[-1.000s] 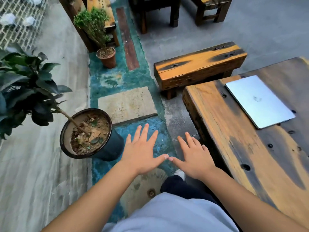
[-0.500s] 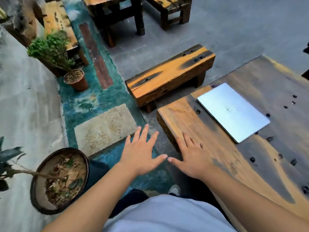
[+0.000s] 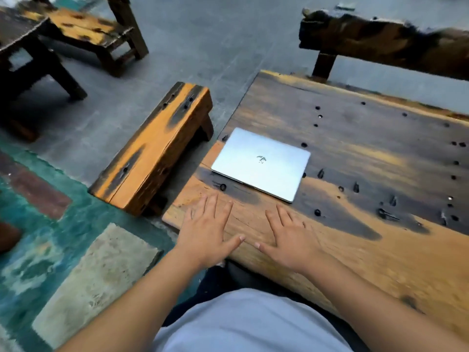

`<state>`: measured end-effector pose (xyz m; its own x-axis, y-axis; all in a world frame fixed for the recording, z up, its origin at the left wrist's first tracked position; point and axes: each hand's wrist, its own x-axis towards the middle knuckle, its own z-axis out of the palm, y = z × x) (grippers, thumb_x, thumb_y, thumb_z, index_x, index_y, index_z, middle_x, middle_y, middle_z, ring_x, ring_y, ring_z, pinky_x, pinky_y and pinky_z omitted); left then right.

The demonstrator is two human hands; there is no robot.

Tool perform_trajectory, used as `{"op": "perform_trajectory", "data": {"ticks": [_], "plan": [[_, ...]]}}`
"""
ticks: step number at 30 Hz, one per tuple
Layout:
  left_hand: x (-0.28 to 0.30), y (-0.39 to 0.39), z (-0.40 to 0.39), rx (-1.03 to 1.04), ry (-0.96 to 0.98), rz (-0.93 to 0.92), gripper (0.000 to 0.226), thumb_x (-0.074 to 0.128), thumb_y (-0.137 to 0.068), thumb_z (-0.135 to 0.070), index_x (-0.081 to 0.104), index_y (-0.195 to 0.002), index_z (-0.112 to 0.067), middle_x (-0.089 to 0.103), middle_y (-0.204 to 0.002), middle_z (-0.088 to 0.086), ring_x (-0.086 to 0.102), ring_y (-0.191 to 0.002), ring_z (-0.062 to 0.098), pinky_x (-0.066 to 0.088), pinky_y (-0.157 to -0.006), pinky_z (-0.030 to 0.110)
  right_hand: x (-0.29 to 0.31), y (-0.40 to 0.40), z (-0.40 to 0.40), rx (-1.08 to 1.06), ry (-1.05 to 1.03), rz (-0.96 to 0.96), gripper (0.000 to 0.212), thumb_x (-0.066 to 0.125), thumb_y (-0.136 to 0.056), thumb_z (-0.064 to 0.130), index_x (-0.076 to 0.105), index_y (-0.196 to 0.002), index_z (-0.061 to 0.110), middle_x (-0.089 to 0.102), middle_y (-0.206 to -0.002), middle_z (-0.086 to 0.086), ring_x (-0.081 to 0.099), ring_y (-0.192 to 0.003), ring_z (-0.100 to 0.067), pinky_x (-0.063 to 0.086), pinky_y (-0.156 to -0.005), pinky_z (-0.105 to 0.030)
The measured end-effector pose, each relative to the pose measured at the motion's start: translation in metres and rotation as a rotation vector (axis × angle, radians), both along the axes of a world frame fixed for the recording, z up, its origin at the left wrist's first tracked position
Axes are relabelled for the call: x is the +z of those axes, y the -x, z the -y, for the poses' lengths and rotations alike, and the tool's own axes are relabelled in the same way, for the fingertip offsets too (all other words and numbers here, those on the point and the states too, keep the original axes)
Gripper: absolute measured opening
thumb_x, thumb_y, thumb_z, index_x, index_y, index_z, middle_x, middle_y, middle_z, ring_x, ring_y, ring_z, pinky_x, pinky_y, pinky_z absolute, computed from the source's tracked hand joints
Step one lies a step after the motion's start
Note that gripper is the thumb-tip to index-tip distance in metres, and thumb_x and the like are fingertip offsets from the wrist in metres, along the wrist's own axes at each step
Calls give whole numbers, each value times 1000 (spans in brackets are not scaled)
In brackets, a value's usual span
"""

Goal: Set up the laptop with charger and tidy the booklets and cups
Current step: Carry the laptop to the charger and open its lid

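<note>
- While the laptop [image 3: 261, 163] lies shut and flat on the worktop [image 3: 368, 153], close to its near-left corner, we judge the main risk to be that corner: a careless tug toward us or leftward could carry the silver lid over the edge and down beside the low bench [image 3: 152, 151].
- Because its casing looks smooth and thin, we expect it to slide readily on the worn wood, so opening it one-handed might skate it sideways instead of lifting the lid.
- We see no charger, booklets or cups anywhere in this view, so we cannot say where they lie; reaching for them blind, with the head turned away, could bump the laptop.
- The worktop is rough, pitted with dark holes and knots, which could snag a cable or scratch the underside if we drag rather than lift.
- Our left hand [image 3: 206, 229] hovers flat and spread over the worktop's near-left corner, holding nothing; whether it touches the wood we cannot tell.
- Our right hand [image 3: 286, 237] is likewise spread and empty, just beside the left, thumbs nearly meeting.
- The laptop sits beyond both hands, apart from them, its nearest corner just ahead of the right fingertips [image 3: 279, 208].
</note>
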<state>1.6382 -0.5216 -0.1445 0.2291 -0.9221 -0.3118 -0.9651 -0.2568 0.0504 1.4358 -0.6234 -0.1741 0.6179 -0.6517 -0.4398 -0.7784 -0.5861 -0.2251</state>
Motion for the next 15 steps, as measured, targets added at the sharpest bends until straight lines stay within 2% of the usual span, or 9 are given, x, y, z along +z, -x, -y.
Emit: {"op": "perform_trajectory", "data": {"ticks": [8, 15], "plan": [[-13, -60, 81, -262, -15, 0, 92, 3, -78, -85, 2, -155, -34, -7, -165, 6, -5, -151, 28, 18, -116, 54, -10, -25, 31, -301, -20, -25, 94, 24, -79, 84, 2, -155, 33, -10, -165, 1, 4, -152, -24, 17, -118, -52], [-30, -118, 140, -411, -22, -24, 90, 5, -79, -86, 5, -154, -36, -2, -166, 6, -5, -151, 30, 17, -116, 56, -28, -70, 53, -519, -35, -102, 100, 16, -70, 89, 0, -154, 35, -6, -166, 0, 8, -151, -27, 20, -116, -55]]}}
